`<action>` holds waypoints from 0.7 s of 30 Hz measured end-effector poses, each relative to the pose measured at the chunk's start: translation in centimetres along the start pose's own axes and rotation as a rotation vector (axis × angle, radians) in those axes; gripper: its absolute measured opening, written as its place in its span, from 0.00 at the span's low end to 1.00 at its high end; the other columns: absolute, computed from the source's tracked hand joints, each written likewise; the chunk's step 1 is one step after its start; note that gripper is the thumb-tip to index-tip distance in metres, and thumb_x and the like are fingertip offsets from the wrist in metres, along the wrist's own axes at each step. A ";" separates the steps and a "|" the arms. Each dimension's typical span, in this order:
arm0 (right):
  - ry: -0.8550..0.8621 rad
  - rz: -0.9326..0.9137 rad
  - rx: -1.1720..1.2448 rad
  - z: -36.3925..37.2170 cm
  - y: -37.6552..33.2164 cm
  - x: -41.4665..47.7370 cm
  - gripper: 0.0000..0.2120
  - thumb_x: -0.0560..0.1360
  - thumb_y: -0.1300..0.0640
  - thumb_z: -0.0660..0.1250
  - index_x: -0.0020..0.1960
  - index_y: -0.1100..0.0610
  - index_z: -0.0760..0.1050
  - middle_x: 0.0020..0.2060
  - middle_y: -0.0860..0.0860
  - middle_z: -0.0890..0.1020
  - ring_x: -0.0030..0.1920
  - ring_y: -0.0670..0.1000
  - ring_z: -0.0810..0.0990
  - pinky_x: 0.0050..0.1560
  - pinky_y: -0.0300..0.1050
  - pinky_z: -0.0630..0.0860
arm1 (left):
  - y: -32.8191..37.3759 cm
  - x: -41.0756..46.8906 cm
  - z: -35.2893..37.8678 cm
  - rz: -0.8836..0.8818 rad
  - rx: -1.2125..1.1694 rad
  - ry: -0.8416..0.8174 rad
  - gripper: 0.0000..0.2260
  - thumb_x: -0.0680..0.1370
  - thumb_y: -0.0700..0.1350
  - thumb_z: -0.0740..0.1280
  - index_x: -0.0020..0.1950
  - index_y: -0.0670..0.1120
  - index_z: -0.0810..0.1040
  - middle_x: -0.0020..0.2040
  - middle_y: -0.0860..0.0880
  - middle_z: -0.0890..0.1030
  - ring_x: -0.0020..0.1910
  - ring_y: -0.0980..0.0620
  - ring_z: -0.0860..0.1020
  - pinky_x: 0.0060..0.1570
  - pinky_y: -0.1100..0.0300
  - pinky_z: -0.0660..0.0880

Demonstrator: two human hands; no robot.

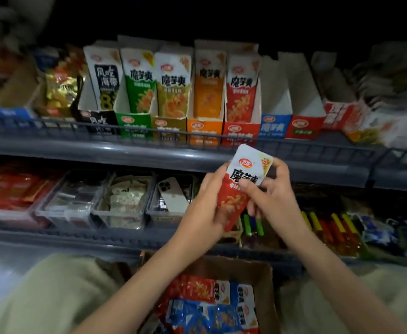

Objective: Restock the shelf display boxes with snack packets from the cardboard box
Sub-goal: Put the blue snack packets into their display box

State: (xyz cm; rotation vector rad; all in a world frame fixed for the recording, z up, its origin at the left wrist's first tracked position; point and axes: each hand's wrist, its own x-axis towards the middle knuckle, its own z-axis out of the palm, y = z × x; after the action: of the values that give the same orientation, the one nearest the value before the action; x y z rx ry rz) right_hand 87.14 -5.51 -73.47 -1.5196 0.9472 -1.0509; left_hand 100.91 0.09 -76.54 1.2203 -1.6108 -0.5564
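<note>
Packet point(243, 174), white-topped and red below, stands upright in the grip of left hand point(206, 213) and right hand point(273, 197).

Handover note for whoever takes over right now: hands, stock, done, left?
Left hand and right hand both grip a red packet, just below the red display box.
Cardboard box underneath holds loose packets, red and blue.
Done: the red display box already has packets.
Left: shelve the held packet; the blue display box looks empty.
</note>
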 end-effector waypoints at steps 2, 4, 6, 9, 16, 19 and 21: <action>-0.057 -0.008 0.051 -0.2 -0.3 0.5 0.20 0.74 0.61 0.67 0.60 0.48 0.62 0.38 0.50 0.81 0.22 0.46 0.74 0.21 0.35 0.69 | 0.2 1.2 -0.3 0.055 0.019 0.033 0.37 0.77 0.34 0.63 0.70 0.71 0.54 0.63 0.60 0.66 0.59 0.66 0.70 0.54 0.73 0.70; -0.071 -0.084 0.057 -0.3 -0.8 1.1 0.14 0.74 0.64 0.66 0.55 0.50 0.68 0.37 0.49 0.82 0.22 0.44 0.72 0.22 0.34 0.68 | 0.5 2.3 -0.6 0.097 0.051 0.063 0.39 0.77 0.35 0.64 0.70 0.73 0.51 0.62 0.62 0.63 0.59 0.66 0.69 0.54 0.72 0.71; -0.034 -0.151 0.095 -0.3 -1.7 1.9 0.13 0.74 0.66 0.66 0.52 0.52 0.71 0.37 0.47 0.82 0.24 0.41 0.74 0.24 0.32 0.69 | 0.9 3.4 -1.1 0.141 0.178 0.112 0.39 0.77 0.39 0.66 0.72 0.71 0.48 0.61 0.60 0.61 0.54 0.66 0.69 0.51 0.68 0.74; 0.066 -0.253 0.133 -0.4 -3.4 3.3 0.13 0.74 0.68 0.66 0.50 0.51 0.71 0.39 0.46 0.81 0.29 0.37 0.77 0.28 0.29 0.70 | 1.2 5.2 -1.8 0.199 0.524 0.237 0.38 0.76 0.46 0.68 0.77 0.57 0.46 0.66 0.54 0.59 0.51 0.52 0.75 0.39 0.56 0.78; 0.312 -0.544 0.082 -2.4 -6.5 8.7 0.11 0.76 0.65 0.66 0.49 0.50 0.69 0.40 0.47 0.77 0.36 0.38 0.77 0.35 0.30 0.72 | -1.0 9.1 -3.0 0.209 0.902 0.206 0.27 0.78 0.52 0.58 0.75 0.44 0.59 0.75 0.45 0.59 0.74 0.47 0.55 0.71 0.48 0.56; 0.309 -0.559 0.023 -2.7 -6.6 11.0 0.12 0.76 0.64 0.65 0.49 0.48 0.68 0.44 0.45 0.78 0.41 0.38 0.79 0.40 0.31 0.75 | -2.0 10.0 -3.3 0.178 0.947 0.132 0.26 0.77 0.54 0.52 0.75 0.47 0.61 0.77 0.47 0.57 0.76 0.49 0.53 0.71 0.50 0.49; 0.264 -0.530 -0.042 -2.7 -6.4 12.3 0.11 0.76 0.63 0.66 0.49 0.49 0.68 0.46 0.45 0.79 0.45 0.37 0.80 0.43 0.32 0.76 | -2.4 10.5 -3.3 0.183 0.959 0.121 0.24 0.77 0.53 0.52 0.73 0.49 0.62 0.77 0.48 0.59 0.75 0.50 0.54 0.70 0.50 0.48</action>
State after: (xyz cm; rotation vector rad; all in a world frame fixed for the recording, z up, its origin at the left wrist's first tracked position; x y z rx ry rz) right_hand 88.74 -16.77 -65.08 -1.7436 0.7566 -1.6484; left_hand 105.00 -9.64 -72.68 1.6991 -1.9110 0.4783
